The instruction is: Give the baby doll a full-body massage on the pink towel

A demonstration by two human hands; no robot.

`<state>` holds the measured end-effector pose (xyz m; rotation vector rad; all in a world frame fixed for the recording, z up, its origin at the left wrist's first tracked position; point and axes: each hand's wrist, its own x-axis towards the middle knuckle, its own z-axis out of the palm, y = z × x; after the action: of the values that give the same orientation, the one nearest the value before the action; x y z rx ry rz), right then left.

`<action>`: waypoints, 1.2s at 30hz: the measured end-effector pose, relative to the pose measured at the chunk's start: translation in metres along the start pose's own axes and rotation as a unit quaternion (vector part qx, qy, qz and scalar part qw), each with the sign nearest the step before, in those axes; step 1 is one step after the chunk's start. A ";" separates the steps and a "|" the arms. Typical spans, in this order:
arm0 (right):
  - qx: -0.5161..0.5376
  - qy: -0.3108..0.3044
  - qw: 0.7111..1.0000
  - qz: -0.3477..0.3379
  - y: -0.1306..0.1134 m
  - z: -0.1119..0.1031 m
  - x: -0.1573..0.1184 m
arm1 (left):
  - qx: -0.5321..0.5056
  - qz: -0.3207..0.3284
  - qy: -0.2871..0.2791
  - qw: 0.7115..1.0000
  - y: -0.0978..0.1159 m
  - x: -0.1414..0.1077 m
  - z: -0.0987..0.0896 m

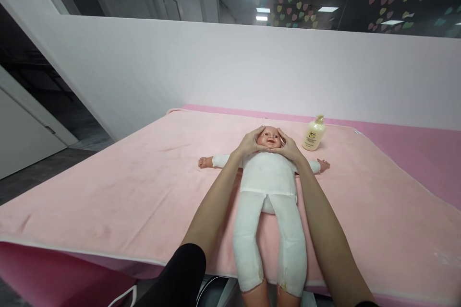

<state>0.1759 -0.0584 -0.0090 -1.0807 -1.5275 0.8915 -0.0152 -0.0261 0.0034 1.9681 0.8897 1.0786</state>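
Note:
A baby doll (268, 175) with a white cloth body lies on its back on the pink towel (144, 172). Its arms stretch out to both sides, and its feet point toward me past the near edge. My left hand (249, 144) cups one side of the doll's head (269, 136), with the thumb along the chin and the fingers up by the temple. On the other side, my right hand (289, 147) holds the head in the same way. The thumbs nearly meet under the mouth. Parts of the fingertips are hidden behind the head.
A pale yellow pump bottle (313, 134) stands beyond my right hand. Behind the towel rises a white wall (230, 67) with dark glass above it. The towel's near edge hangs over a pink surface, with a white cable (124, 295) below on the left.

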 end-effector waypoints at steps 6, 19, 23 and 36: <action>0.000 -0.018 1.000 -0.004 -0.009 -0.002 -0.003 | -0.015 -0.003 -0.011 1.000 0.001 -0.002 -0.006; 0.038 -0.079 0.996 0.005 -0.017 -0.022 -0.016 | -0.108 -0.046 -0.072 0.990 0.003 -0.002 -0.019; 0.078 -0.065 0.995 0.016 -0.011 -0.022 -0.017 | -0.190 -0.059 -0.071 0.978 -0.006 -0.005 -0.021; -0.021 0.004 0.999 0.036 0.005 -0.004 0.000 | -0.061 -0.056 -0.022 0.996 0.023 -0.003 -0.005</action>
<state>0.1810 -0.0565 -0.0124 -1.1748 -1.5134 0.9074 -0.0155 -0.0387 0.0234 1.8128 0.8785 0.9991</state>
